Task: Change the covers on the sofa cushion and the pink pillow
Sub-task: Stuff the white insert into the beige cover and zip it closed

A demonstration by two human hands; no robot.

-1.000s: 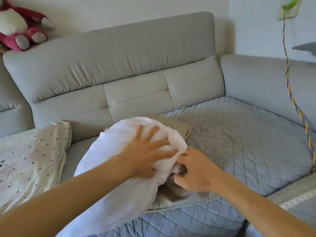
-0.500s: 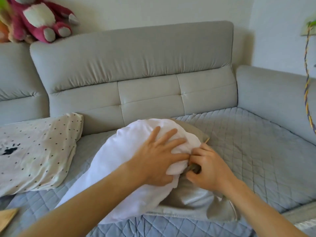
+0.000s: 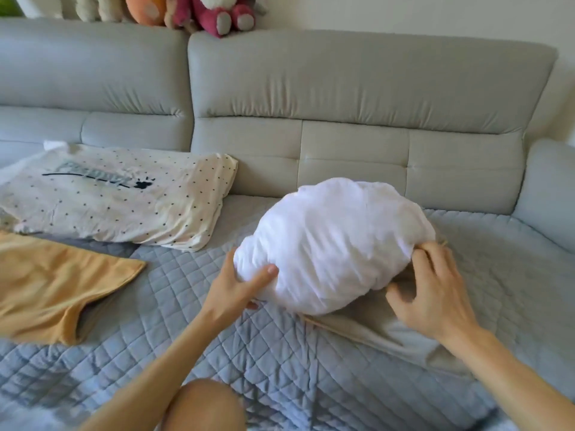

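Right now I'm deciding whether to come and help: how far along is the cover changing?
Partway. The white cushion insert is mostly out of its grey cover; only its right end is still inside. The left hand grips the insert and the right hand grips the cover's edge. The yellow cover lies flat and unused, and the polka-dot pillow lies untouched. I can't tell which cover goes where.

Pale script lettering on the dotted pillowcase (image 3: pixel 118 194), too blurred to read.
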